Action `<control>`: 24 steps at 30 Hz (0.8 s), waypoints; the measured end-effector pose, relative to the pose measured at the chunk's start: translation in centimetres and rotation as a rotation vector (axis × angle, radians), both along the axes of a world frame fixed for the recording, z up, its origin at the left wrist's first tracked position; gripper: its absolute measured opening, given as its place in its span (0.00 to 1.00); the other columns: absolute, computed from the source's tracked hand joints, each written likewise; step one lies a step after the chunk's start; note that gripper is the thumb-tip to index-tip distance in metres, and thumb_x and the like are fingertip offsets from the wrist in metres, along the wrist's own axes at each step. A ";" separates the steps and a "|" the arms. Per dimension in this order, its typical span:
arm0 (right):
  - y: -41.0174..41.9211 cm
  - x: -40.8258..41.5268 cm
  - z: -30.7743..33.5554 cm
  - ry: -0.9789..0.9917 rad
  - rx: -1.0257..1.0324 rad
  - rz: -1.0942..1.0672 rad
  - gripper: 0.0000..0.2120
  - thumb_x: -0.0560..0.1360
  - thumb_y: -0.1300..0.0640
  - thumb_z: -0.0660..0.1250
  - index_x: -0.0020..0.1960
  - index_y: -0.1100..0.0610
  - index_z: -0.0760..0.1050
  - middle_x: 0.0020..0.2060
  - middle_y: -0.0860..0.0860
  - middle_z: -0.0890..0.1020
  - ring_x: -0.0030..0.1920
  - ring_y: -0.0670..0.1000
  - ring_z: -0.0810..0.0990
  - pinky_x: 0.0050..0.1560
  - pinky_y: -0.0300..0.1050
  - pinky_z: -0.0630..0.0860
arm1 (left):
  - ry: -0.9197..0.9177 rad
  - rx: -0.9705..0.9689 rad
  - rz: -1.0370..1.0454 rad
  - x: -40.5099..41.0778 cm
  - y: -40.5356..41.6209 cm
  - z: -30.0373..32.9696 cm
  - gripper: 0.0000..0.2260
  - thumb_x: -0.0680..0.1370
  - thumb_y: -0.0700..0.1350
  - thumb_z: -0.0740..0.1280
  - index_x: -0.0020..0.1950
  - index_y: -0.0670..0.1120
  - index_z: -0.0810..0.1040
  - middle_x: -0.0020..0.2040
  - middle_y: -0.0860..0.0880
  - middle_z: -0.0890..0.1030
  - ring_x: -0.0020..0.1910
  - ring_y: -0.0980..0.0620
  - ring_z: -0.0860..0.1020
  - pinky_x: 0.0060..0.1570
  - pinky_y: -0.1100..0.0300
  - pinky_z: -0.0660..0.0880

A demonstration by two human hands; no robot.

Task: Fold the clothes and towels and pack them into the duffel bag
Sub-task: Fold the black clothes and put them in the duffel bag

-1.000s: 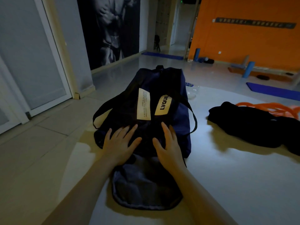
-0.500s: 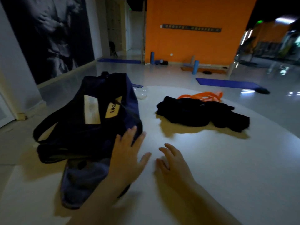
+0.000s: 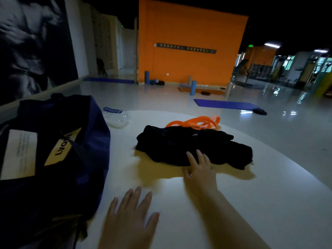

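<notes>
Reaching to one o'clock, our right hand [image 3: 200, 168] lays straight fingers on the crumpled black garment [image 3: 194, 145], likely to drag it closer; our left hand [image 3: 128, 218] hovers flat and empty beside the navy fabric duffel bag [image 3: 53, 159].

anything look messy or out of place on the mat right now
The black clothes lie in a crumpled, unfolded heap on the white mat, with orange resistance bands tangled loosely behind them. The right hand touches the heap's near edge. Nothing looks spilled or damaged.

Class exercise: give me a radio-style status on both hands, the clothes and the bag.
Right hand open, fingertips on black clothes. Left hand open over white mat. Duffel bag left. Orange bands behind clothes, not blocking.
</notes>
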State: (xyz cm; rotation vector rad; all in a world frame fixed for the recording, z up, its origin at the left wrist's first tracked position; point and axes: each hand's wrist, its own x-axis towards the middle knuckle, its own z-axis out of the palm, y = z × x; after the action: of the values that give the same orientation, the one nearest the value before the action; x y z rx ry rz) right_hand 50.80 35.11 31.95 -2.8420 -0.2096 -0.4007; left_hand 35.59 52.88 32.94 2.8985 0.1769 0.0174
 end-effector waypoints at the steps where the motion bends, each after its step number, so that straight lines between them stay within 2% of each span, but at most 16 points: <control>1: 0.4 0.8 -0.1 -0.004 -0.023 0.018 0.24 0.80 0.47 0.55 0.76 0.44 0.57 0.77 0.49 0.55 0.76 0.53 0.50 0.70 0.57 0.57 | -0.002 0.001 0.004 0.1 0.0 -0.2 0.42 0.62 0.70 0.30 0.77 0.63 0.45 0.78 0.59 0.43 0.77 0.57 0.42 0.73 0.51 0.39; 3: 0.7 1.5 -0.6 -0.032 -0.002 0.066 0.20 0.80 0.51 0.56 0.72 0.46 0.65 0.71 0.48 0.67 0.72 0.52 0.60 0.68 0.54 0.60 | 0.003 0.001 0.013 0.2 0.1 -0.3 0.43 0.61 0.70 0.30 0.76 0.64 0.45 0.78 0.59 0.43 0.76 0.58 0.42 0.73 0.51 0.39; 5: 0.5 1.1 -1.0 -0.110 0.046 0.103 0.17 0.78 0.55 0.59 0.66 0.49 0.73 0.59 0.48 0.76 0.61 0.54 0.72 0.59 0.51 0.68 | 0.016 -0.007 0.015 0.0 0.1 0.0 0.34 0.71 0.70 0.36 0.77 0.63 0.45 0.78 0.59 0.42 0.76 0.57 0.41 0.73 0.51 0.38; 7: 0.1 0.1 -1.4 -0.221 0.047 0.128 0.14 0.73 0.58 0.63 0.57 0.52 0.80 0.47 0.50 0.79 0.46 0.55 0.78 0.45 0.49 0.74 | 0.019 -0.009 0.004 -0.3 -0.1 0.5 0.27 0.78 0.66 0.44 0.77 0.62 0.45 0.78 0.58 0.42 0.76 0.57 0.41 0.73 0.50 0.38; 9: -0.2 -1.3 -1.6 -0.270 0.036 0.130 0.14 0.69 0.59 0.66 0.53 0.53 0.82 0.41 0.50 0.79 0.36 0.54 0.77 0.35 0.46 0.76 | -0.004 -0.030 -0.009 -0.6 -0.1 0.5 0.26 0.80 0.64 0.46 0.77 0.61 0.46 0.78 0.58 0.43 0.76 0.57 0.41 0.74 0.50 0.38; 11: -0.4 -3.2 -1.5 -0.248 0.021 0.152 0.16 0.67 0.60 0.69 0.54 0.52 0.82 0.42 0.50 0.80 0.35 0.53 0.78 0.34 0.44 0.76 | -0.032 -0.075 -0.013 -0.8 0.2 0.2 0.26 0.80 0.64 0.47 0.77 0.60 0.48 0.78 0.58 0.47 0.76 0.58 0.44 0.74 0.51 0.40; 15: -1.1 -8.5 -0.9 -0.247 -0.028 0.187 0.17 0.64 0.58 0.66 0.51 0.49 0.83 0.42 0.49 0.83 0.38 0.51 0.82 0.36 0.44 0.77 | -0.125 -0.199 -0.009 -1.0 0.5 0.1 0.26 0.80 0.61 0.54 0.76 0.59 0.51 0.76 0.59 0.54 0.75 0.59 0.52 0.74 0.52 0.46; 18: -1.8 -13.8 -0.6 -0.240 -0.052 0.222 0.14 0.66 0.54 0.64 0.49 0.46 0.83 0.45 0.45 0.84 0.45 0.47 0.83 0.41 0.42 0.77 | -0.224 -0.222 -0.059 -1.1 0.7 -0.4 0.33 0.75 0.61 0.62 0.77 0.56 0.51 0.76 0.52 0.58 0.74 0.51 0.59 0.71 0.49 0.57; 20: -2.6 -17.1 -0.7 -0.214 -0.076 0.247 0.16 0.69 0.50 0.58 0.50 0.43 0.82 0.47 0.42 0.84 0.48 0.45 0.83 0.45 0.41 0.77 | -0.415 -0.210 -0.148 -1.2 0.8 -0.9 0.30 0.75 0.63 0.57 0.75 0.54 0.59 0.72 0.45 0.67 0.71 0.44 0.65 0.66 0.42 0.64; 22: -3.5 -20.1 -0.9 -0.229 -0.081 0.289 0.17 0.71 0.49 0.56 0.51 0.44 0.82 0.48 0.43 0.84 0.48 0.45 0.83 0.49 0.40 0.74 | -0.592 -0.156 -0.236 -1.7 0.4 -0.6 0.26 0.79 0.62 0.51 0.72 0.50 0.65 0.71 0.42 0.70 0.71 0.42 0.65 0.66 0.39 0.60; 24: -4.3 -23.1 -1.1 -0.291 -0.082 0.323 0.17 0.74 0.50 0.55 0.51 0.47 0.83 0.45 0.42 0.84 0.44 0.43 0.84 0.49 0.38 0.67 | -0.694 -0.084 -0.317 -2.3 -0.1 -0.1 0.24 0.80 0.60 0.50 0.71 0.50 0.68 0.73 0.43 0.67 0.73 0.42 0.62 0.70 0.37 0.53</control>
State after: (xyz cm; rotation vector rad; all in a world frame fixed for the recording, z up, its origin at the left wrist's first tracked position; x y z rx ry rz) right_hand 27.75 30.77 30.88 -2.7458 -0.7444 -0.7452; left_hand 33.25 52.75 32.81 2.6154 -0.3895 0.9092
